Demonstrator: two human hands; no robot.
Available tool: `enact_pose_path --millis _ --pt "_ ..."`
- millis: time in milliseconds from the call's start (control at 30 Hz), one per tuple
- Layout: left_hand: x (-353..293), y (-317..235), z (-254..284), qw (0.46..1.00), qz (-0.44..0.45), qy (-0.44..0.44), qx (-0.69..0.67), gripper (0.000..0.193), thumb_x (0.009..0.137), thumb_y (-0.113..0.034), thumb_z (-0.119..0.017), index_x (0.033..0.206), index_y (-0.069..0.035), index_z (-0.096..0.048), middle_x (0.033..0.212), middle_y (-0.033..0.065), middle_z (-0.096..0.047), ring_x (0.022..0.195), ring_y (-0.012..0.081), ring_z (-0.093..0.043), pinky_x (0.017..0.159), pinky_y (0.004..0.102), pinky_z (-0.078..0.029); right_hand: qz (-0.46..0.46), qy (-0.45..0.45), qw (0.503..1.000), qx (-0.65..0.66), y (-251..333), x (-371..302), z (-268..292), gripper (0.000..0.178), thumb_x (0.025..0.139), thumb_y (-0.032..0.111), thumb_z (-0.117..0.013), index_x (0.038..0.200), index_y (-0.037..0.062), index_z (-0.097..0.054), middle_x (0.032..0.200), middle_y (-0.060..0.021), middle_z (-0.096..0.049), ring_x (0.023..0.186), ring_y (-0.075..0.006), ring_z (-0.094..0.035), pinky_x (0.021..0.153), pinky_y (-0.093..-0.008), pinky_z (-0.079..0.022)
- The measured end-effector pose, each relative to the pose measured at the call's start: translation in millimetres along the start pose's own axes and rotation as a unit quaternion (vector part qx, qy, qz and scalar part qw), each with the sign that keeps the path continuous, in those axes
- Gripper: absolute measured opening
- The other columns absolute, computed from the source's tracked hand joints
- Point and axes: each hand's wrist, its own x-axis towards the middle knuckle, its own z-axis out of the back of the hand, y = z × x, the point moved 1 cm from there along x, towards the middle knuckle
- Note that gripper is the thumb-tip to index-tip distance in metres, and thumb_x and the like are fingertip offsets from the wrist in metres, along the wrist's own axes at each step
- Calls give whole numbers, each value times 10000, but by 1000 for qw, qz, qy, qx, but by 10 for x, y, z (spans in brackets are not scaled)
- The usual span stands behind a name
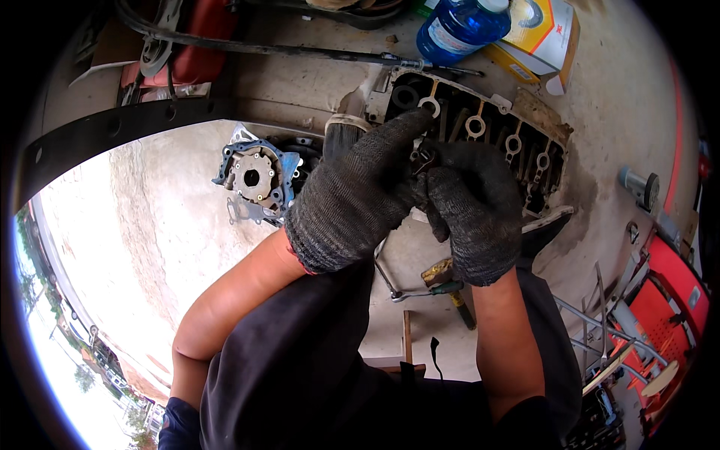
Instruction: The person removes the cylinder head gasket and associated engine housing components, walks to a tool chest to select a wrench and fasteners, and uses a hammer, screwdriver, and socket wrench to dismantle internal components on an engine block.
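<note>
My left hand (349, 196), in a dark knitted work glove, reaches in from the lower left with its index finger stretched forward. My right hand (478, 206) wears a matching glove and has its fingers curled inward. Between the fingertips of both hands is a small dark metal part (421, 159) with a shiny rounded face; the gloves cover much of it. Just beyond and below the hands lies an engine block (475, 128) with open dark cavities and light metal rings. To the left, an oil pump housing (253, 174) with blue edges rests on the floor, apart from my hands.
A jug of blue liquid (456, 34) and a yellow-and-white box (536, 37) stand beyond the block. A long dark bar (300, 51) crosses behind it. A wrench (397, 294) lies between my legs. Red tool storage (667, 289) stands at right.
</note>
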Motion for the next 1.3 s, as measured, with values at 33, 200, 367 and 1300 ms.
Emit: enact_pose_path --millis 33,200,367,1300 --pt "-5 -2 -3 1000 -10 -5 10 634 762 -129 -748 1356 -74 -536 912 129 -677 869 329 -607 822 440 -467 -6 5 1000 11 1 1 2 289 920 76 -649 1206 48 -626 990 -57 -675 795 -99 -632 709 -238 -526" --pt "-40 32 -32 997 34 11 -69 601 805 -152 -730 1365 -76 -525 972 138 -693 947 345 -605 902 438 -439 -86 24 996 15 22 -3 10 245 896 45 -668 1138 33 -630 968 -67 -663 767 -105 -625 681 -245 -525" --pt "15 -33 0 995 -33 83 41 578 833 -225 -730 1350 -63 -530 1104 170 -683 916 347 -651 850 407 -515 -53 8 998 12 58 -89 72 200 914 68 -650 1109 28 -631 866 -41 -637 742 -89 -615 648 -244 -520" --pt "-1581 -2704 321 973 46 191 -118 613 898 -184 -692 1438 -48 -438 954 109 -675 747 113 -655 674 271 -550 3 21 990 142 1353 -2558 406 189 956 212 -623 1060 59 -664 836 -28 -677 659 -117 -636 528 -252 -507"
